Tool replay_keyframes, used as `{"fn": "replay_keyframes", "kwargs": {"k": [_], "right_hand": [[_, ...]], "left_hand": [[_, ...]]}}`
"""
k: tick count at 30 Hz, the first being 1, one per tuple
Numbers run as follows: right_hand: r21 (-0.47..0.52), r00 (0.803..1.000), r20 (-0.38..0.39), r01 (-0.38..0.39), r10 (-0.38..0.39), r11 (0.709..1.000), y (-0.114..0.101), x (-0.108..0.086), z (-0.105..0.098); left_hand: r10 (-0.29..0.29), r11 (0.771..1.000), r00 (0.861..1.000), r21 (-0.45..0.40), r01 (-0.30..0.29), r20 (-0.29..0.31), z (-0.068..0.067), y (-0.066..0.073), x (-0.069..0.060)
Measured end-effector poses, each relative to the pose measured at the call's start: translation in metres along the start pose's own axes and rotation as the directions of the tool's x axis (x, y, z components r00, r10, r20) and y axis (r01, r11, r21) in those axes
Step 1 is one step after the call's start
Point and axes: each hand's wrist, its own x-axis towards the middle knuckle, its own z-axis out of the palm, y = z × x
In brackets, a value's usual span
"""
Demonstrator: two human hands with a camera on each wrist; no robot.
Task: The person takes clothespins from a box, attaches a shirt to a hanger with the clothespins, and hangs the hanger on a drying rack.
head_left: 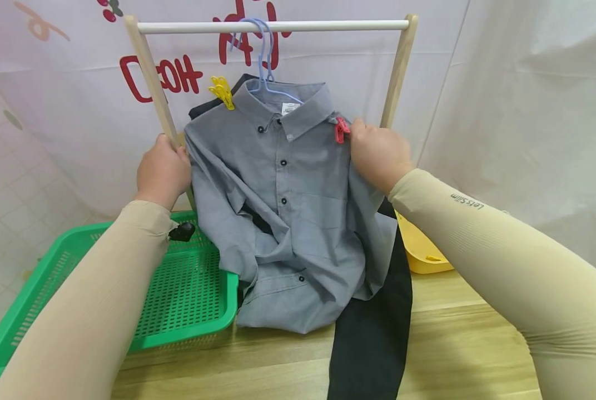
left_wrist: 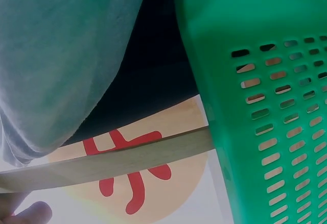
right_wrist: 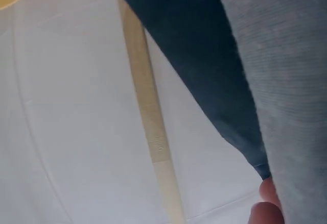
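Observation:
A grey button-up shirt (head_left: pixel 313 222) hangs from a pale blue hanger (head_left: pixel 264 61) on the rack's white bar. Behind it hangs a black garment (head_left: pixel 373 333), its long end lying down on the table. My left hand (head_left: pixel 164 171) grips the rack's left wooden post (head_left: pixel 150 72), beside the shirt's shoulder; whether it also touches the cloth is hard to tell. My right hand (head_left: pixel 380 153) pinches the grey shirt near its other shoulder, and in the right wrist view its fingertips (right_wrist: pixel 266 214) meet the cloth edge. A yellow clip (head_left: pixel 222 91) and a red clip (head_left: pixel 341 130) sit on the shirt's shoulders.
Beneath my left arm stands a green basket (head_left: pixel 232 305), its corner against the shirt. A yellow basket (head_left: pixel 423 250) is partly hidden behind my right forearm. The rack's right post (head_left: pixel 399 72) rises behind my right hand. White sheeting with red lettering hangs behind.

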Motion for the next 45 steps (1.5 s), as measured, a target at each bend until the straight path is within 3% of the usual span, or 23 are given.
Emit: {"fn": "replay_keyframes", "kwargs": {"k": [3,7,19,26,30,33,40,45], "right_hand": [[-0.012,1.000,0.010,-0.006,0.006,1.000,0.004,0.002,0.001],[-0.031,0.995,0.089,-0.041,0.043,0.999,0.011,0.006,0.000],[-0.049,0.958,0.250,-0.133,0.141,0.990,0.032,0.015,-0.008],[-0.030,0.956,0.264,-0.129,0.132,0.991,0.035,0.012,-0.011],[-0.006,0.971,0.224,-0.087,0.086,0.996,0.036,0.007,-0.013],[0.036,0.980,0.191,-0.060,0.052,0.998,0.038,0.005,-0.015],[0.131,0.977,0.211,-0.065,0.036,0.989,0.046,0.003,-0.019],[0.175,0.985,0.175,-0.043,0.012,0.984,0.055,-0.004,-0.018]], "left_hand": [[-0.005,1.000,1.000,0.001,0.005,0.003,-0.001,0.000,0.000],[-0.015,1.000,1.000,0.000,0.015,0.010,-0.001,0.001,-0.001],[-0.038,0.999,0.998,-0.015,0.039,0.040,-0.003,0.006,-0.005],[-0.033,0.999,0.999,-0.014,0.033,0.040,-0.004,0.006,-0.006],[-0.027,1.000,0.999,-0.005,0.028,0.037,-0.006,0.006,-0.007],[-0.029,1.000,0.999,-0.001,0.030,0.039,-0.007,0.006,-0.006],[-0.025,1.000,0.999,0.015,0.025,0.045,-0.007,0.006,-0.004],[-0.001,0.999,0.999,0.038,0.000,0.040,-0.007,0.004,-0.003]]}}
